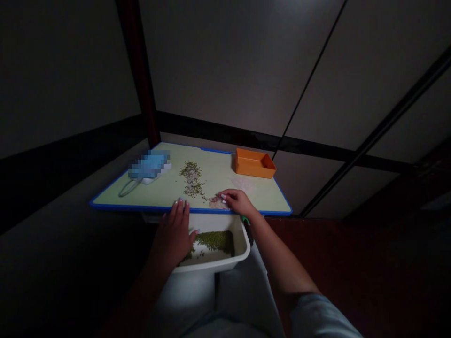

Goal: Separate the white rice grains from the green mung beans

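My right hand [237,201] is over the front edge of a pale green table top, its thumb and forefinger drawn together. What they hold, if anything, is too small to make out. By those fingertips lies a small patch of reddish bits [214,201]. A strip of loose green and brown bean-like grains [192,178] spreads farther back to the left. My left hand [178,227] is open, its fingers spread with the tips at the table's blue front edge. Below it, a white tub [243,253] holds a heap of green grains [216,240], partly hidden by that hand.
An orange open box [254,170] stands at the back right of the table [155,195]. On the left lies a blurred-out blue item [150,164] with a looped strap [128,188]. Dark wall panels [225,70] rise behind the table.
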The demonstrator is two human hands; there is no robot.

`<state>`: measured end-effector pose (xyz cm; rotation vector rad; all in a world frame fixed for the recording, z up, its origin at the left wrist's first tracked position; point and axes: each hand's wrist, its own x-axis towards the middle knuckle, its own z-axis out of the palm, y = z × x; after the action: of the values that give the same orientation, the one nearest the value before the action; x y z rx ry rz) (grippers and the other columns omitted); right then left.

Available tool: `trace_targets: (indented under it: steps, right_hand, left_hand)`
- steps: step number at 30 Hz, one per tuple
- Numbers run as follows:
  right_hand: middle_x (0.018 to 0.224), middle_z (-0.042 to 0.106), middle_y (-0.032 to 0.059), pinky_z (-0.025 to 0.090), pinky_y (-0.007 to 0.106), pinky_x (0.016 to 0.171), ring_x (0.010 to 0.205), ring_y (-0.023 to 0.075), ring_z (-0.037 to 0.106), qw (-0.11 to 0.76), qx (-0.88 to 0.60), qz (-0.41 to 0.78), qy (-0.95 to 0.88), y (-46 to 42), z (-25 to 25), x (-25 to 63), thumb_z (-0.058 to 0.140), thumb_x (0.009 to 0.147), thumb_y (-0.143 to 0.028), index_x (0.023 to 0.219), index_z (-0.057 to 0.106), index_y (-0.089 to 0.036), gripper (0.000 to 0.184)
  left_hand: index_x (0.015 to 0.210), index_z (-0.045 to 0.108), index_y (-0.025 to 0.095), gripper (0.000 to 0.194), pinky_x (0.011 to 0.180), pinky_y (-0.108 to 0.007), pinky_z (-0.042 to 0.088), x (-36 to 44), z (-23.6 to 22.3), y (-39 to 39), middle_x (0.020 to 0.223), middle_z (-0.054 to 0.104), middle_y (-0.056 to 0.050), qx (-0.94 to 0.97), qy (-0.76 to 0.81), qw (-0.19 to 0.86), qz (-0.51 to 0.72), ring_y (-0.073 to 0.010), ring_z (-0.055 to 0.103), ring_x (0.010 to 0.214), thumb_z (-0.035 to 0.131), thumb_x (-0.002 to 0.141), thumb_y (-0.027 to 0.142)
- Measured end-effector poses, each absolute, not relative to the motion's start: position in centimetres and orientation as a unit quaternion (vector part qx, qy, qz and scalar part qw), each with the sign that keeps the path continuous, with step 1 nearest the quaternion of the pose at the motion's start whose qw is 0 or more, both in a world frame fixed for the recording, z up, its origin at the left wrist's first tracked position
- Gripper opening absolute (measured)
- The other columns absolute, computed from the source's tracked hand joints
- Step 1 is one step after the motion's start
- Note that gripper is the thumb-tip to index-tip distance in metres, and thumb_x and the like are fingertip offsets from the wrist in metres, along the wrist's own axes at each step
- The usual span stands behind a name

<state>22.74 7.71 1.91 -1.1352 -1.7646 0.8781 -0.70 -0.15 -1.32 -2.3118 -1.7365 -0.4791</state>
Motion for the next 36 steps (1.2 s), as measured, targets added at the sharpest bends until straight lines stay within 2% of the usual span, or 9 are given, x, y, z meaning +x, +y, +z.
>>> trace_targets:
  steps: [7,10,14,18,22,27,31,34,36]
  right_hand:
    - [0.080,0.074,0.0040,0.045,0.027,0.068,0.072,0.0153,0.060,0.417,-0.445,0.374,-0.699,6.9,2.5,22.5,0.067,0.077,-0.038,0.088,0.077,-0.016,0.027]
    - [0.076,0.072,0.0032,0.047,0.029,0.068,0.075,0.0177,0.061,0.483,-0.457,0.367,-0.651,7.0,2.1,22.8,0.066,0.076,-0.043,0.088,0.075,-0.017,0.030]
    - [0.086,0.073,0.0044,0.048,0.029,0.073,0.079,0.0175,0.062,0.609,-0.454,0.337,-0.556,7.5,1.4,23.1,0.066,0.075,-0.041,0.089,0.072,-0.019,0.027]
    - [0.071,0.065,0.0002,0.043,0.025,0.058,0.063,0.0137,0.055,0.658,-0.458,0.363,-0.475,7.6,1.1,23.1,0.070,0.069,-0.045,0.083,0.065,-0.019,0.029]
    - [0.059,0.054,-0.0047,0.040,0.023,0.054,0.055,0.0106,0.048,0.669,-0.460,0.349,-0.468,7.4,1.0,22.9,0.069,0.070,-0.050,0.072,0.053,-0.021,0.034]
    - [0.068,0.060,-0.0018,0.048,0.026,0.064,0.065,0.0141,0.060,0.718,-0.456,0.293,-0.437,7.2,0.8,22.4,0.061,0.079,-0.049,0.076,0.046,-0.023,0.031]
    - [0.069,0.061,-0.0009,0.049,0.027,0.065,0.065,0.0151,0.062,0.702,-0.487,0.236,-0.463,6.6,0.7,22.7,0.058,0.085,-0.045,0.081,0.052,-0.022,0.024]
    - [0.075,0.065,0.0015,0.049,0.028,0.067,0.070,0.0162,0.063,0.637,-0.526,0.190,-0.531,5.6,0.9,23.5,0.055,0.089,-0.041,0.084,0.058,-0.021,0.020]
    - [0.079,0.069,0.0035,0.048,0.029,0.070,0.075,0.0173,0.064,0.575,-0.548,0.122,-0.595,4.6,1.2,24.0,0.054,0.091,-0.036,0.083,0.061,-0.021,0.018]
  left_hand:
    - [0.146,0.028,0.007,0.070,0.111,-0.054,0.039,-0.8,-1.0,-0.5,0.156,0.031,-0.021,-0.780,-0.593,0.117,-0.160,-0.0326,0.031,0.146,0.043,0.084,0.035]
    - [0.144,0.035,0.009,0.067,0.110,-0.055,0.039,-1.0,-1.3,-0.3,0.154,0.036,-0.020,-0.776,-0.594,0.123,-0.172,-0.0327,0.034,0.145,0.045,0.083,0.034]
    - [0.141,0.041,0.010,0.064,0.107,-0.057,0.042,-1.4,-2.1,-0.1,0.152,0.039,-0.021,-0.773,-0.593,0.134,-0.179,-0.0343,0.039,0.142,0.045,0.082,0.033]
    - [0.142,0.040,0.010,0.065,0.104,-0.054,0.045,-1.8,-2.7,0.0,0.152,0.040,-0.021,-0.777,-0.581,0.165,-0.177,-0.0340,0.040,0.141,0.045,0.083,0.039]
    - [0.145,0.034,0.010,0.068,0.101,-0.054,0.047,-2.5,-3.6,0.2,0.151,0.043,-0.022,-0.780,-0.563,0.206,-0.180,-0.0356,0.042,0.140,0.043,0.085,0.042]
    - [0.151,0.015,0.012,0.081,0.095,-0.054,0.050,-4.0,-5.3,0.7,0.150,0.042,-0.026,-0.793,-0.521,0.256,-0.185,-0.0381,0.044,0.137,0.043,0.085,0.049]
    - [0.151,0.009,0.011,0.086,0.097,-0.056,0.048,-4.6,-5.4,0.4,0.149,0.043,-0.028,-0.803,-0.509,0.248,-0.188,-0.0408,0.045,0.136,0.044,0.084,0.051]
    - [0.152,0.008,0.013,0.085,0.101,-0.060,0.045,-4.6,-5.2,0.2,0.150,0.041,-0.027,-0.804,-0.513,0.224,-0.197,-0.0421,0.039,0.140,0.044,0.084,0.050]
    - [0.152,0.009,0.016,0.086,0.104,-0.061,0.042,-4.7,-5.4,0.1,0.156,0.033,-0.024,-0.804,-0.519,0.202,-0.210,-0.0411,0.035,0.142,0.044,0.083,0.052]
